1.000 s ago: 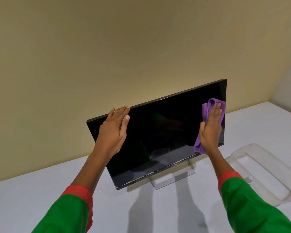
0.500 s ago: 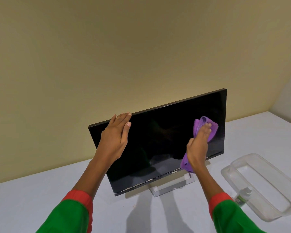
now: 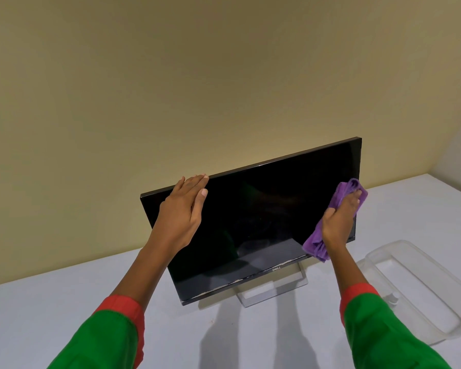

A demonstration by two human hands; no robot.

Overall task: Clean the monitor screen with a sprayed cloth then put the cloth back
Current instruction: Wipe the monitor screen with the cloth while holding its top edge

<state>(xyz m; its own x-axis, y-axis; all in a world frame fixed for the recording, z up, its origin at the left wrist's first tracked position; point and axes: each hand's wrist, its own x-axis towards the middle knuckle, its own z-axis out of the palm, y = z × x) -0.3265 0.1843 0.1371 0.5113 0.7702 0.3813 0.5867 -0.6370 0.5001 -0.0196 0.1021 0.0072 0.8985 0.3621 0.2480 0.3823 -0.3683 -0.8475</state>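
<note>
The black flat monitor on the white table was steadied at its upper left corner by the open left hand. The crumpled purple cloth was pressed against the monitor's right edge, gripped by the right hand's fingers, for wiping.

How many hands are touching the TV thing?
2. The left hand rests flat on the monitor near its top left corner; the right hand presses the purple cloth against its right side.

A: Any legible text in view?
B: One mark only. The word "DELL" in pale letters, centred on the lower bezel of the monitor, just above its stand.
A: Anything else, labels or numbers?
B: None readable elsewhere.
</note>
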